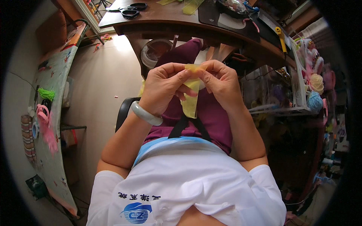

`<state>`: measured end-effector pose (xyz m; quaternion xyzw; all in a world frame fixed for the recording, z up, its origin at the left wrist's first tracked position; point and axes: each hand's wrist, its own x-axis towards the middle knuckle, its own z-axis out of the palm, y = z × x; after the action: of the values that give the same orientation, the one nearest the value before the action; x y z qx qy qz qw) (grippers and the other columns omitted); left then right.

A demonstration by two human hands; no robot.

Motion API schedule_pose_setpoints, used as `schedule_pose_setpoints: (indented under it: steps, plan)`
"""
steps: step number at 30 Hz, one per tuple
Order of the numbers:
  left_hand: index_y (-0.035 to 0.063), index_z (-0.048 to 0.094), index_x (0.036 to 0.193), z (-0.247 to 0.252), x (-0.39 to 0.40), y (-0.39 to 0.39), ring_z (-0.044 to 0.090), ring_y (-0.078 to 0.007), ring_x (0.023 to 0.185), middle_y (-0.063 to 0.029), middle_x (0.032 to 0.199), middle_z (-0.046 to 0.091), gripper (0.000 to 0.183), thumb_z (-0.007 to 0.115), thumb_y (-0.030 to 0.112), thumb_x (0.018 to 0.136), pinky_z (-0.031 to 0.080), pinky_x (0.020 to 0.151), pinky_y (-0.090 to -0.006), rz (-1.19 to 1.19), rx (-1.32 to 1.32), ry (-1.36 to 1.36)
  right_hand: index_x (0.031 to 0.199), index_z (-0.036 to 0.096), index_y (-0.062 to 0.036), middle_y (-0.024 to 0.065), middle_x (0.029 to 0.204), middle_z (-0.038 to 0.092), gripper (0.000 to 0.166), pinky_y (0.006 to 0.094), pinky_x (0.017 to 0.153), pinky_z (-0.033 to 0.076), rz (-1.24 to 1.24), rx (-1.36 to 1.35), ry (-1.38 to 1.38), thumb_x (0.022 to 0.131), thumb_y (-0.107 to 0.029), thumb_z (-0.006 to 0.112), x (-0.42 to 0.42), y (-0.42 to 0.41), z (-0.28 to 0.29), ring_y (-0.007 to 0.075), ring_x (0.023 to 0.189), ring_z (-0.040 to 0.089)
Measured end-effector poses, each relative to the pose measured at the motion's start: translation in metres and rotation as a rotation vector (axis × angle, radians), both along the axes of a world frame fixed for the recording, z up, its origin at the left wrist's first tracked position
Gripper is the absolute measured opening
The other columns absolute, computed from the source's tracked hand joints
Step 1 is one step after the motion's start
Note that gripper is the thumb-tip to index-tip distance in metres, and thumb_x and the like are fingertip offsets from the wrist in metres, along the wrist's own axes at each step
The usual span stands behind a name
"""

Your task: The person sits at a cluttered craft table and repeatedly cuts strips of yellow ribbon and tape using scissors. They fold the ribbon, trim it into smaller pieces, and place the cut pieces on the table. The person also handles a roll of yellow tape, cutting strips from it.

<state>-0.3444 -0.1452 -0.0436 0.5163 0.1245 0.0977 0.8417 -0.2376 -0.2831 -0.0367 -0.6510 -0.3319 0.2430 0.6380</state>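
A strip of thin, translucent yellow material [190, 104] hangs over my lap, its upper end pinched between both hands. My left hand [169, 82], with a pale bangle above the wrist, grips it between thumb and forefinger; its other fingers curl around the front of the strip. My right hand [220, 82] pinches the same upper end from the other side, the two thumbs almost touching. The fingers partly hide the pinched part. On the desk ahead lie more yellow pieces [193, 6] and black-handled scissors [130, 10].
The wooden desk's front edge [169, 30] runs just beyond my hands. A dark mat [209, 14] and a yellow-handled tool [280, 39] lie on its right part. A cloth-covered table [53, 113] stands at left, a clear case [271, 99] with yarn at right. A round bin [145, 56] is underneath.
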Motion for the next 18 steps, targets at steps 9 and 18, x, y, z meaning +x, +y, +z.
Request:
schedule_pose_setpoints:
  steps: [9,18]
  plan:
    - [-0.0043,0.055,0.106,-0.008,0.042,0.018,0.066,-0.0209,0.08,-0.0159,0.096,0.063,0.022,0.053,0.01,0.089,0.057,0.059,-0.0237,0.012,-0.196,0.008,0.085,0.061,0.0011,0.0018,0.076,0.061,0.01,0.0163,0.06,0.043,-0.017,-0.029,0.057,0.083,-0.009,0.062,0.045,0.024,-0.012,0.004,0.068,0.053]
    - [-0.0047,0.053,0.106,-0.018,0.068,0.043,0.067,-0.0213,0.073,-0.0167,0.094,0.063,0.022,0.052,0.01,0.089,0.055,0.048,-0.0218,-0.014,-0.299,0.077,0.091,0.061,0.0003,0.0013,0.079,0.061,0.012,0.0152,0.056,0.041,0.033,-0.062,0.186,0.084,-0.009,0.061,0.078,0.037,-0.021,0.0026,0.066,0.052]
